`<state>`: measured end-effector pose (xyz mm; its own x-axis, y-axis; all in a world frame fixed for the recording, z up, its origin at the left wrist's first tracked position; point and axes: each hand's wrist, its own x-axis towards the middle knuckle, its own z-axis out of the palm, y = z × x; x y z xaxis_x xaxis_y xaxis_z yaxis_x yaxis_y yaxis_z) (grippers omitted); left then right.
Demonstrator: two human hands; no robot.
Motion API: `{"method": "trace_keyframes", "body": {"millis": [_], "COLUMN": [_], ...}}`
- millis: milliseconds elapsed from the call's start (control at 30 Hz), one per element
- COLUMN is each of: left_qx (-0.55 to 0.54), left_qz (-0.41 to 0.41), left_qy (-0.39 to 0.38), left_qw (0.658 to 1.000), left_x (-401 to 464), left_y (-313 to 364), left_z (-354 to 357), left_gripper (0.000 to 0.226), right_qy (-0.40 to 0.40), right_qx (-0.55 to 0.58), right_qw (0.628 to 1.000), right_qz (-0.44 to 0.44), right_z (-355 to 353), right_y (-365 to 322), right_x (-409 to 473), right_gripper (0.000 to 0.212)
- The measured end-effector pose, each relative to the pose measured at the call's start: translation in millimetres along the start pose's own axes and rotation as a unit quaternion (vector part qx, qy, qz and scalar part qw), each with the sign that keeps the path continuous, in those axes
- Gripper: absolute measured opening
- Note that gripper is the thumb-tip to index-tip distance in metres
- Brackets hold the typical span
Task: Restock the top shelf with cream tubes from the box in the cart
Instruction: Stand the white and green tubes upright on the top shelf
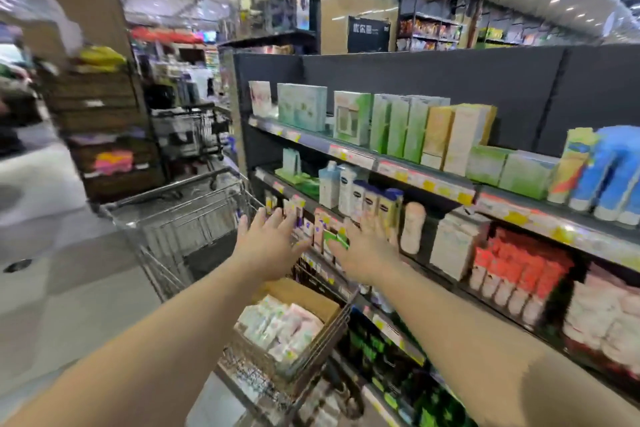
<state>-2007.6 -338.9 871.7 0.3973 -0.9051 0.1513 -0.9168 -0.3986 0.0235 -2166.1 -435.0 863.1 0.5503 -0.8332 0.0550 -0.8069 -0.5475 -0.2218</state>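
Both my arms reach forward over the cart. My left hand (270, 243) and my right hand (365, 250) are held up with fingers spread and straight, in front of the middle shelves; neither grips anything that I can make out. Below them a brown cardboard box (311, 298) sits in the wire cart's (180, 208) near seat, filled with several pale cream tubes (280, 326). The top shelf (398, 168) carries green and yellow cartons, with blue-and-white tubes (609, 177) at its right end. The picture is blurred by motion.
The dark shelving unit runs along my right, with lotion bottles (367, 199) and red-capped tubes (512, 270) on lower shelves. A second cart (194, 135) stands farther down the aisle, and a wooden display rack (104, 135) is on the left.
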Motion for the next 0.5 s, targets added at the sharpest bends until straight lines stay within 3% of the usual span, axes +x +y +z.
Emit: {"method": "trace_keyframes", "body": {"millis": [500], "left_qx": [-0.013], "left_qz": [-0.101], "left_qy": [-0.054], "left_qw": [0.993], "left_x": [170.9], "left_y": [-117.7], "left_z": [101.4], "left_gripper": [0.069], "right_qy": [-0.058], "right_qx": [0.045], "right_qw": [0.997], "right_qz": [-0.031], "right_z": [105.5], "right_y": [-42.7], "right_x": [231.6], "right_gripper": [0.076]}}
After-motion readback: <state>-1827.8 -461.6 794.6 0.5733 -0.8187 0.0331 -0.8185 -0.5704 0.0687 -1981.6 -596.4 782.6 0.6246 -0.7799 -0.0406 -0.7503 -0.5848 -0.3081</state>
